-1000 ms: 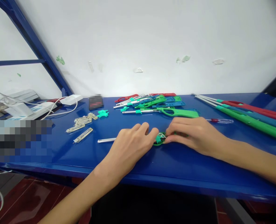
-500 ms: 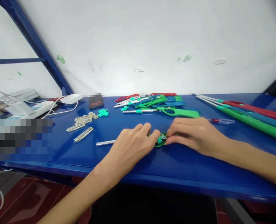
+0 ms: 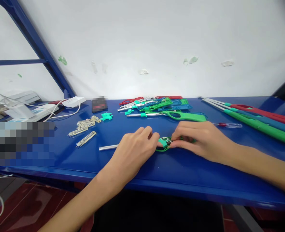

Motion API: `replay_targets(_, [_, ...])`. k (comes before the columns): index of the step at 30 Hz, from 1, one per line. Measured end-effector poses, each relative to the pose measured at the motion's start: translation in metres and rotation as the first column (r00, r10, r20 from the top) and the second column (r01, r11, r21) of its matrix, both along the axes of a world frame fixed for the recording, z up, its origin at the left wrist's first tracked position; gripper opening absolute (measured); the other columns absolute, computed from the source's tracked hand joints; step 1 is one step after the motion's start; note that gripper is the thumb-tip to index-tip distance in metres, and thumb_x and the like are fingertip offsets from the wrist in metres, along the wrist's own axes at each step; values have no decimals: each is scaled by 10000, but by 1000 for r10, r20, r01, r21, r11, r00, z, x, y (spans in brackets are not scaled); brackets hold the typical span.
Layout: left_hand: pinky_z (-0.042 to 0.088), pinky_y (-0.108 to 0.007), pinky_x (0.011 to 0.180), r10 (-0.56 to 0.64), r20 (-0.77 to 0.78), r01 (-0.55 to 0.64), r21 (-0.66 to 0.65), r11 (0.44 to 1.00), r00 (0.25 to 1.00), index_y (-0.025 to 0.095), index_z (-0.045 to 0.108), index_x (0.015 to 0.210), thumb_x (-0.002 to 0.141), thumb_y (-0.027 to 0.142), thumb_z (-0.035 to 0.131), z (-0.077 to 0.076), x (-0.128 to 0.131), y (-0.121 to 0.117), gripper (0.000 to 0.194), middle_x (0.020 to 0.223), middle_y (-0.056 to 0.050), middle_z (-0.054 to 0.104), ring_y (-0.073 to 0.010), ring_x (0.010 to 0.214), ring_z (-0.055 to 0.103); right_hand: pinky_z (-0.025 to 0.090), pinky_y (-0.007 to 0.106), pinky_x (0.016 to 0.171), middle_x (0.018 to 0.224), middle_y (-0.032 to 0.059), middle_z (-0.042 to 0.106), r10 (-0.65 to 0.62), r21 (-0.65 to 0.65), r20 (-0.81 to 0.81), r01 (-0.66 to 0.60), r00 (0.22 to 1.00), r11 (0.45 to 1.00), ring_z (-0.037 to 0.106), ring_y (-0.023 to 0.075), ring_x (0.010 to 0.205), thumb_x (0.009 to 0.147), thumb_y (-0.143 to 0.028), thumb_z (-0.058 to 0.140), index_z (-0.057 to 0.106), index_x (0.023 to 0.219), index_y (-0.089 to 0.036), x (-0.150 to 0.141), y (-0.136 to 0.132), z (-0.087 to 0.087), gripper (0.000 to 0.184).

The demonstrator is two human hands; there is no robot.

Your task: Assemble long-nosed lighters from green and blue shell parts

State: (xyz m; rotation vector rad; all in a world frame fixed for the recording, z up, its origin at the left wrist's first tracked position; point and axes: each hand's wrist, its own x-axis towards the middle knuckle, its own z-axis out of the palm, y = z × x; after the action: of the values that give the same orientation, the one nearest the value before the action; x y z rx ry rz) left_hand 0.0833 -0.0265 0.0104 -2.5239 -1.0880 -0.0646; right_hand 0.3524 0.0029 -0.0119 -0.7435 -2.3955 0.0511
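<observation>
An opened green utility lighter (image 3: 162,149) lies flat on the blue table (image 3: 181,180), its silver tube (image 3: 108,147) pointing left. My left hand (image 3: 136,151) is closed over the middle of the lighter, one fingertip against the teal trigger piece (image 3: 162,142). Thin white wires show beside that piece. At the handle end, my right hand (image 3: 200,140) pinches the lighter's inside close to the wires. What exactly lies between those fingertips is hidden.
Behind my hands lies a pile of opened lighters (image 3: 157,104). Closed lighters (image 3: 260,124) and a screwdriver (image 3: 229,125) are on the right. Clear fuel tanks (image 3: 86,139) and teal triggers (image 3: 106,116) lie left. Papers and a white cable (image 3: 67,112) sit far left.
My left hand's fingers have shifted slightly left and uncovered more of the teal trigger and wires. My right hand stays pinched at nearly the same spot.
</observation>
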Motion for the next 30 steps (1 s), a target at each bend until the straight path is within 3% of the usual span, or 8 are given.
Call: replay_targets(30, [265,-326,544,50,-55,-53,-53,997,997,225,553,1051,1142,104,719,7,8,-2,225,1019,-15,701,-223,950,738,534,275,643,822,10,791,95,7,-36,-95,995,995,730,158,683,1177,-475,670,757,944,-242,-6,0,2,341])
